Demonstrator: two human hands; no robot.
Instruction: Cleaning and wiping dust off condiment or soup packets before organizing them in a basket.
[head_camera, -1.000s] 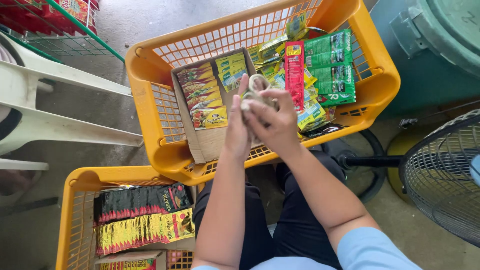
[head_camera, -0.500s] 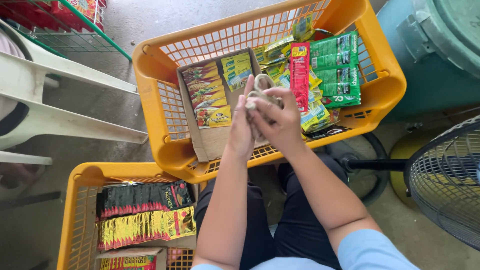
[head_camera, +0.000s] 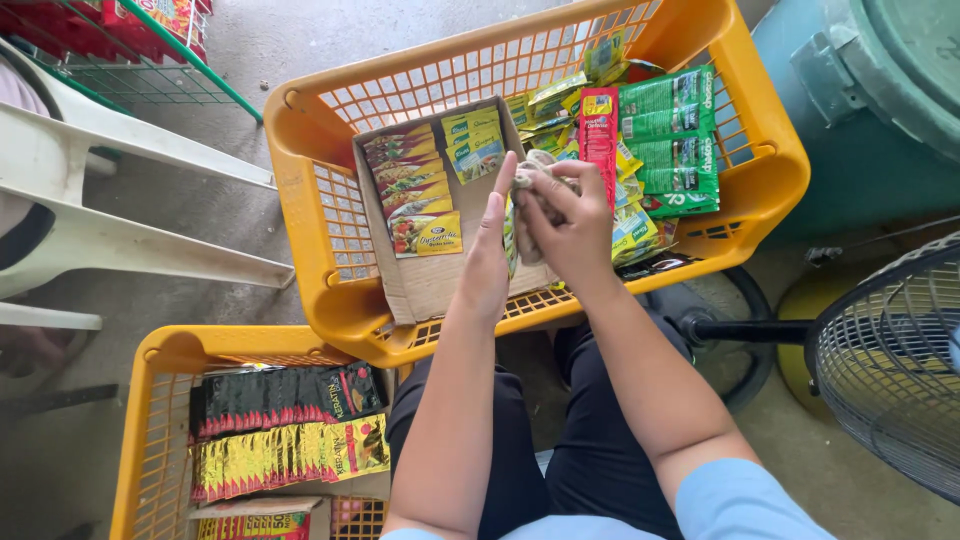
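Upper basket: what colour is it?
Orange-yellow basket, a plastic lattice; seen in the head view.

Orange mesh basket (head_camera: 300, 130), green sachets (head_camera: 672, 135), red packet (head_camera: 599, 135), black sachet strips (head_camera: 285, 397), yellow sachet strips (head_camera: 290, 455)
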